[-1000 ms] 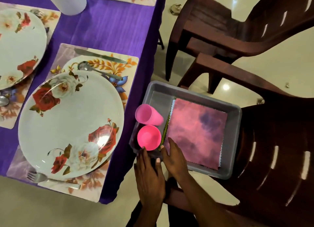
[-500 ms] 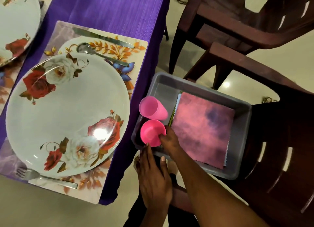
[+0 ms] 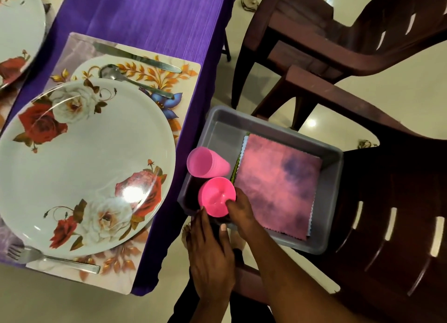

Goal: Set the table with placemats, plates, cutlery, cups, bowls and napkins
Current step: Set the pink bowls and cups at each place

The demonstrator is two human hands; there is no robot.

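A grey plastic tub (image 3: 333, 177) sits on the seat of a dark brown plastic chair (image 3: 399, 201) pulled up just beside the counter (image 3: 154, 20), which is covered by a purple cloth. In the tub's near left corner stands an upright pink cup (image 3: 216, 196), mouth up. The right hand (image 3: 242, 211) has a grip on this cup: the thumb dips inside the rim while the other fingers are hidden behind the cup's far wall, so it pinches the rim. The left hand (image 3: 210, 252) rests on the tub's near rim with fingers straight and laid flat, its grip holding nothing.

A second pink cup (image 3: 206, 163) lies tipped on its side just beyond the first, resting across the tub's left wall. To the right of both cups, a pink and purple mottled napkin (image 3: 278, 184) with pinked edges lies flat on the tub floor, with edges of other cloths showing beneath it.

On the counter, a floral placemat (image 3: 186, 80) carries a large white plate (image 3: 84, 165) printed with red and white roses. A knife (image 3: 137, 57) and spoon (image 3: 135, 81) lie on the mat beyond the plate, and a fork (image 3: 53, 259) lies on its near side. Part of another rose plate (image 3: 19, 32) shows at the upper left. A second brown chair (image 3: 338, 32) stands farther back on the pale tiled floor (image 3: 362, 104).
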